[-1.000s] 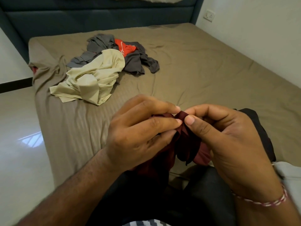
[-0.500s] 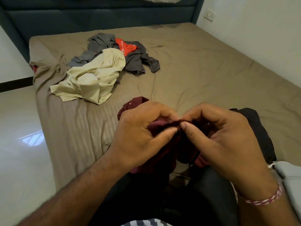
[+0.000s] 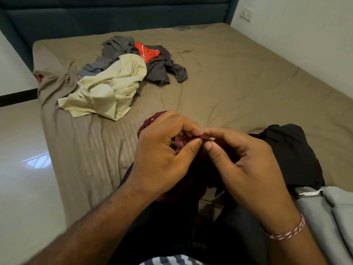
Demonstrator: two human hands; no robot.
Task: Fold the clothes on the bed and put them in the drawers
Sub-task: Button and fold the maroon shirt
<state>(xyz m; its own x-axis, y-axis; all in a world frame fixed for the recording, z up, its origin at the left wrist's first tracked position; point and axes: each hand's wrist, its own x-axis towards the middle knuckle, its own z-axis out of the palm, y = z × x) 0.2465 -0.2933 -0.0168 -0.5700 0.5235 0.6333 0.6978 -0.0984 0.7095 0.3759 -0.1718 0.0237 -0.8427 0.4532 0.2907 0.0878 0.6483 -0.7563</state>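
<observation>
A maroon shirt (image 3: 193, 180) hangs bunched in front of me over the bed's near edge. My left hand (image 3: 162, 155) and my right hand (image 3: 246, 165) both pinch its upper edge, fingertips almost touching. A buttoned corner of it sticks out behind my left hand. Further up the bed (image 3: 238, 79) lies a loose pile: a cream shirt (image 3: 107, 88), grey garments (image 3: 160, 71) and a red-orange one (image 3: 146, 51). No drawers are in view.
A black garment (image 3: 292, 155) lies crumpled to the right of my hands, with a light grey one (image 3: 328, 213) below it at the right edge. A dark blue headboard (image 3: 114, 18) backs the bed. Glossy floor (image 3: 23, 169) runs along the left, a white wall on the right.
Both hands have sunk a little with the maroon shirt and shifted their pinch along its edge. A buttoned corner now shows behind my left hand.
</observation>
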